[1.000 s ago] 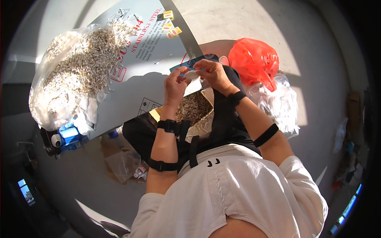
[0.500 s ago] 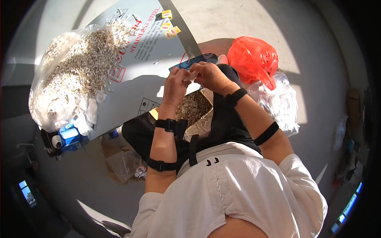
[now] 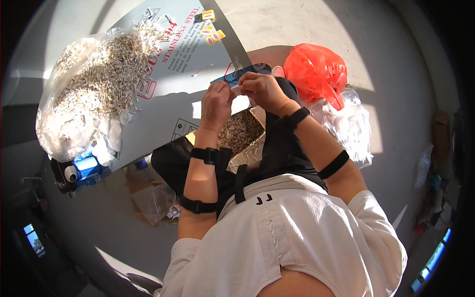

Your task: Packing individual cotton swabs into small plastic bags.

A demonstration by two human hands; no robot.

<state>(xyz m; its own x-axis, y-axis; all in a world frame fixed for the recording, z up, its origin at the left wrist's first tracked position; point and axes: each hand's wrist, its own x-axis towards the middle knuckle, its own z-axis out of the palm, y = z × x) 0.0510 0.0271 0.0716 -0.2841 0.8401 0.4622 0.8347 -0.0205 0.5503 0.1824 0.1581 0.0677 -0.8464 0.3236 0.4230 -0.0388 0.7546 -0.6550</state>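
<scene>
My left hand and my right hand meet over the near edge of the table, fingertips pinched together. Between them they grip a small translucent plastic piece; the fingers cover much of it, so its exact shape is hard to make out. Below the hands, between my legs, sits an open cardboard box with many small brownish stick-like pieces inside. To the left on the table, a large clear plastic bag lies open, spilling a heap of similar thin pale pieces.
The table has a printed grey sheet surface. Small yellow packets lie at its far edge. A red plastic bag and clear plastic bags rest at my right. A blue package stands by the table's left corner; a carton is on the floor.
Both hands have shifted slightly, the right one a little lower and to the left-hand side of its grip. The plastic piece stays between the fingertips; everything around stays put.
</scene>
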